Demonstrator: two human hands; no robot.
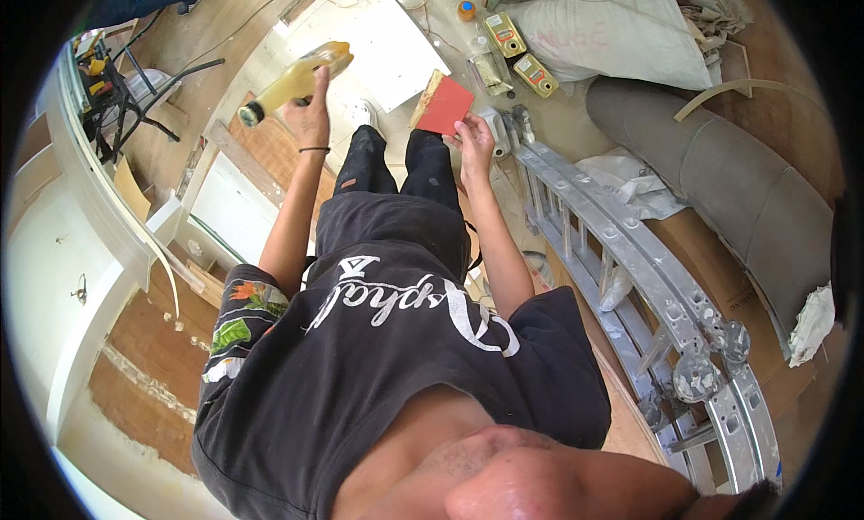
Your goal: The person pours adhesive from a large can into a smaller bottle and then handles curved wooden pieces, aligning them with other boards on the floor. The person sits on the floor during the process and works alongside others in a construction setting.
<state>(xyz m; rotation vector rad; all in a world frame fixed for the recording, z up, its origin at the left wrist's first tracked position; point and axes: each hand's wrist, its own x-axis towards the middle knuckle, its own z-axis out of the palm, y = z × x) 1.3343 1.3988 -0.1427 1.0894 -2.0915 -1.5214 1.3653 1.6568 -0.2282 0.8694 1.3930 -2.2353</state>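
Note:
My left hand [309, 119] is raised and closed around a clear plastic bottle [301, 81] of yellowish liquid. The bottle lies tilted, its dark capped end toward the lower left. In my right hand [474, 144] is a flat red rectangular piece [445, 106], pinched at its near right corner. It looks like a folded sheet of sandpaper, and a rough tan strip runs along its left edge. The two hands are apart, both held out in front of my legs. Some fingers of the left hand are hidden behind the bottle.
A paint-spattered metal ladder [621, 241] lies along my right side, beside a large grey rolled sheet [720, 160]. A white panel [387, 52] rests on the floor ahead. Two yellow tins [535, 74] and a white sack [612, 34] stand at the far right.

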